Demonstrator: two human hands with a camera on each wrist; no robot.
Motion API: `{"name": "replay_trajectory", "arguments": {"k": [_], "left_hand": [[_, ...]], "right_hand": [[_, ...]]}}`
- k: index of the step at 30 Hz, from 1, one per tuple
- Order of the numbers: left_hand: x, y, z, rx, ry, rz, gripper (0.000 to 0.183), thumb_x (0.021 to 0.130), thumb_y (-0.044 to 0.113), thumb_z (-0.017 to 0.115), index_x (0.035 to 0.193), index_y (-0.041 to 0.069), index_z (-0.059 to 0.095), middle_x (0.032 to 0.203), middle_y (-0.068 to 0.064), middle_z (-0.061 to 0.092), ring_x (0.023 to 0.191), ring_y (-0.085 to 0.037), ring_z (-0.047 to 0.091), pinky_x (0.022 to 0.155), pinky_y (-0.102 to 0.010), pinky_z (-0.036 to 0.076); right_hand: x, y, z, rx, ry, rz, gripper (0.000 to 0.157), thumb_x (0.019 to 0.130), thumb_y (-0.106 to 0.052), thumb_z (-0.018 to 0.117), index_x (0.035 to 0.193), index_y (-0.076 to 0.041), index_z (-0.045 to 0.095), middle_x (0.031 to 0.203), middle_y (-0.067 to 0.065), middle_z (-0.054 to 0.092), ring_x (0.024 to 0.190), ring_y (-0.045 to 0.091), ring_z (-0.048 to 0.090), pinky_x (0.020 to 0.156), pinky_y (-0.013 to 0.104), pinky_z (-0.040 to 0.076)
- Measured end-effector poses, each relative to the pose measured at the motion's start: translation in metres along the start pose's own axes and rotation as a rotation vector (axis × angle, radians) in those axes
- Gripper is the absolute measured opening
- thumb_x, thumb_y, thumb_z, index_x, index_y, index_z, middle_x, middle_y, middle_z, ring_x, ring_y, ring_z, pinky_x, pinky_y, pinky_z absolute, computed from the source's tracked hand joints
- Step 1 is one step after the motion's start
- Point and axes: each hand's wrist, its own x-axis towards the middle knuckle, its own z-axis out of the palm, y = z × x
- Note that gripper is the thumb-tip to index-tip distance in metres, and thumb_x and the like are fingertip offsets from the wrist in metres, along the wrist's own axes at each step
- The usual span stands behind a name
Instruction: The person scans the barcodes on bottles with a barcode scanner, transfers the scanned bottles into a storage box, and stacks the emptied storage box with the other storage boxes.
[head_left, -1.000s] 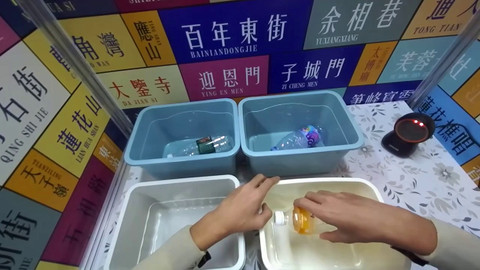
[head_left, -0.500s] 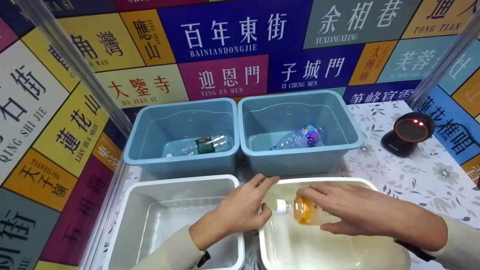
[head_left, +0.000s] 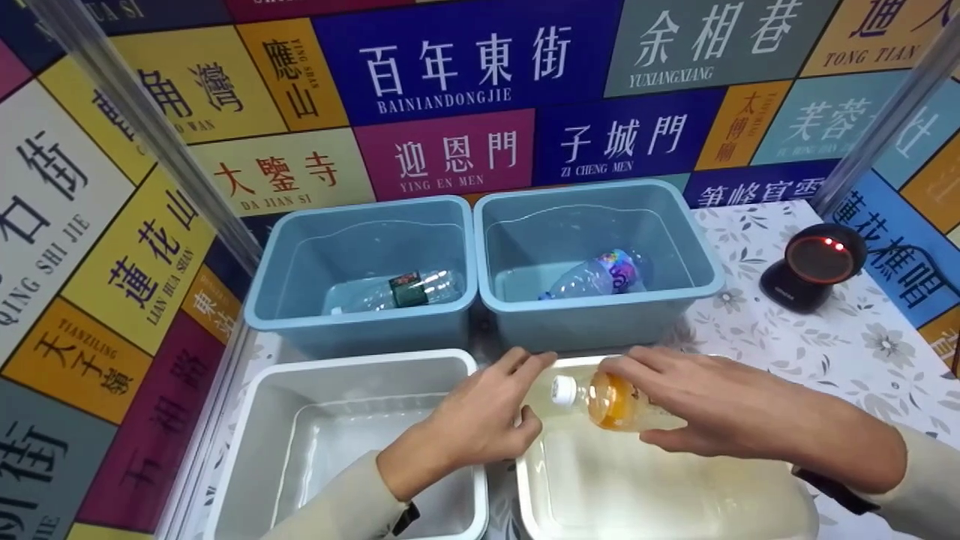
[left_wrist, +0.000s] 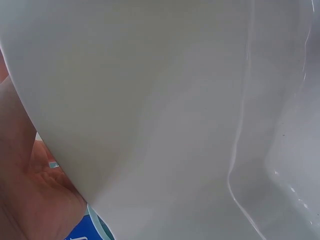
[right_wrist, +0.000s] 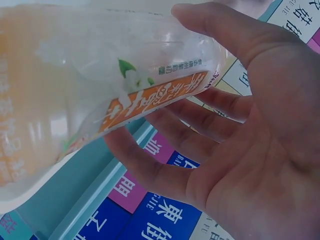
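My right hand grips a clear plastic bottle with an orange label and white cap. It lies sideways over the cream bin, cap toward the left. In the right wrist view the fingers and thumb curl around the bottle, whose label shows white flowers and printed characters. My left hand hovers over the gap between the grey-white bin and the cream bin, fingers loosely bent, holding nothing. Its fingertips are near the cream bin's far left corner; whether they touch the rim I cannot tell.
Two blue bins stand behind. The left blue bin holds a bottle with a green label; the right blue bin holds one with a purple label. A black scanner with red lights stands on the flowered tabletop.
My right hand has raised the bottle, moving it up toward the far rim of the cream bin. The left hand stays in place.
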Motion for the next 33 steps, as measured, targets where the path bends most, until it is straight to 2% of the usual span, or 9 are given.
{"name": "replay_trajectory", "arguments": {"k": [9, 17, 26, 33], "left_hand": [[0.000, -0.001, 0.000, -0.013, -0.017, -0.012, 0.070, 0.091, 0.018, 0.063, 0.160, 0.015, 0.049, 0.139, -0.007, 0.063, 0.099, -0.016, 0.064, 0.083, -0.030, 0.061], [0.001, -0.001, -0.002, -0.034, -0.037, -0.018, 0.070, 0.092, 0.018, 0.062, 0.161, 0.016, 0.048, 0.141, -0.007, 0.063, 0.101, -0.015, 0.064, 0.086, -0.030, 0.062], [0.001, 0.000, 0.000, -0.009, -0.002, -0.002, 0.070, 0.090, 0.016, 0.062, 0.159, 0.015, 0.050, 0.137, -0.006, 0.064, 0.097, -0.015, 0.064, 0.080, -0.029, 0.060], [0.001, 0.001, 0.002, 0.016, 0.021, 0.009, 0.070, 0.089, 0.015, 0.061, 0.158, 0.014, 0.051, 0.134, -0.006, 0.065, 0.094, -0.015, 0.064, 0.077, -0.031, 0.059]], "right_hand": [[-0.001, 0.003, -0.004, -0.012, 0.045, -0.015, 0.075, 0.091, -0.036, 0.088, 0.154, -0.022, 0.049, 0.123, -0.004, 0.066, 0.097, 0.009, 0.062, 0.073, 0.028, 0.061], [-0.001, 0.002, -0.011, -0.020, 0.070, 0.022, 0.076, 0.089, -0.033, 0.089, 0.153, -0.025, 0.049, 0.125, -0.004, 0.066, 0.099, 0.010, 0.064, 0.073, 0.028, 0.062], [0.000, 0.001, -0.019, -0.031, 0.083, 0.073, 0.078, 0.086, -0.031, 0.093, 0.151, -0.025, 0.050, 0.128, -0.002, 0.067, 0.109, 0.015, 0.068, 0.082, 0.037, 0.067], [-0.002, 0.002, -0.025, -0.032, 0.099, 0.122, 0.078, 0.086, -0.030, 0.093, 0.151, -0.028, 0.050, 0.131, -0.002, 0.067, 0.112, 0.017, 0.069, 0.081, 0.038, 0.067]]}}
